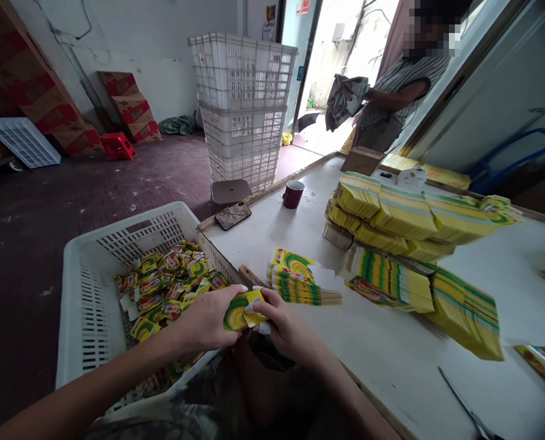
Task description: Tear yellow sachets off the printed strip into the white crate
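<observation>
Both my hands meet at the near edge of the white table [391,354] over a small yellow-and-green printed carton [241,310]. My left hand [208,321] grips its left side, fingers curled round it. From the right, my right hand [284,327] pinches the same carton. Just beyond them lies a short stack of flat carton blanks [297,278] of the same print. To the left stands a white plastic crate [93,293] partly filled with several folded small cartons [167,284].
Big fanned piles of flat blanks [414,220] cover the table's right half. A dark red mug [293,194] and a phone [233,215] sit at its far end; scissors [465,406] lie near right. Stacked white crates [242,110] stand behind. Another person [391,91] stands at the doorway.
</observation>
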`<state>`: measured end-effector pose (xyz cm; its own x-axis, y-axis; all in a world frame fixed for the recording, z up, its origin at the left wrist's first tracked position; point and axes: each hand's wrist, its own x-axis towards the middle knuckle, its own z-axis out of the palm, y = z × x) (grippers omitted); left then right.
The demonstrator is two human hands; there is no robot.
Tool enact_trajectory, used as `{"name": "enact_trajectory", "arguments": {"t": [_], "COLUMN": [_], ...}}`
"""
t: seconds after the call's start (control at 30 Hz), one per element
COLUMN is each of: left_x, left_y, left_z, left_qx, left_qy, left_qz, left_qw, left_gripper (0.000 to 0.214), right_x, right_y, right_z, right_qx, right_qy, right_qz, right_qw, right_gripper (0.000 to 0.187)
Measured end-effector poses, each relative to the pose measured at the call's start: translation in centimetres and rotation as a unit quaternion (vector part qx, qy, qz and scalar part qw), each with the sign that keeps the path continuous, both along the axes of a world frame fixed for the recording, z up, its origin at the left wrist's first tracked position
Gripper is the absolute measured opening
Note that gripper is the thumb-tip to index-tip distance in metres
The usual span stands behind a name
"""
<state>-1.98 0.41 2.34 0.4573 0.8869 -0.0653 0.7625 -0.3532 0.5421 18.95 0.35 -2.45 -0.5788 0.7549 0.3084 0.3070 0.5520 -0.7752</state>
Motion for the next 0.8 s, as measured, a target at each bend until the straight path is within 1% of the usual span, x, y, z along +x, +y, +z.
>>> {"name": "enact_trajectory", "arguments": {"t": [0.1,0.23,0.3,0.4,0.43,0.5,0.57,0.63,0.7,0.8], "left_x": [-0.2,-0.2,0.0,0.3,0.3,0.4,0.4,0.4,0.3,0.4], "left_y": [0.1,0.1,0.1,0.1,0.1,0.0,-0.1,-0.2,-0.3,-0.4], "left_z": [0.0,-0.1,-0.1,-0.4,-0.5,-0.8,-1.1,-1.4,-1.5,-1.2], "left_qx": [0.001,0.001,0.011,0.034,0.038,0.046,0.054,0.065,0.073,0.079], "left_qy": [0.011,0.019,0.016,0.022,0.028,0.036,0.037,0.042,0.051,0.051], "left_qz": [0.006,0.003,0.004,0.017,0.021,0.027,0.026,0.023,0.022,0.022], "left_qw": [1.000,1.000,1.000,0.999,0.999,0.998,0.997,0.997,0.996,0.995], "left_gripper": [0.047,0.050,0.048,0.050,0.051,0.054,0.053,0.054,0.057,0.057], "right_x": [-0.5,-0.7,-0.9,-1.6,-1.9,-2.5,-3.0,-3.4,-3.7,-3.5], "right_y": [-0.1,0.1,0.0,-0.4,-0.6,-0.9,-1.2,-1.4,-1.5,-1.5], "right_z": [-0.4,-0.2,-0.4,-1.3,-1.6,-1.9,-1.9,-1.6,-1.2,-1.0], "right_qx": [-0.005,-0.042,-0.080,-0.157,-0.183,-0.234,-0.282,-0.302,-0.293,-0.297], "right_qy": [0.019,0.052,0.081,0.123,0.136,0.171,0.212,0.241,0.256,0.271], "right_qz": [-0.015,0.011,-0.012,-0.075,-0.085,-0.083,-0.085,-0.107,-0.124,-0.107], "right_qw": [1.000,0.998,0.993,0.977,0.970,0.954,0.932,0.916,0.913,0.909], "right_gripper": [0.032,0.028,0.039,0.065,0.071,0.078,0.079,0.074,0.069,0.062]}}
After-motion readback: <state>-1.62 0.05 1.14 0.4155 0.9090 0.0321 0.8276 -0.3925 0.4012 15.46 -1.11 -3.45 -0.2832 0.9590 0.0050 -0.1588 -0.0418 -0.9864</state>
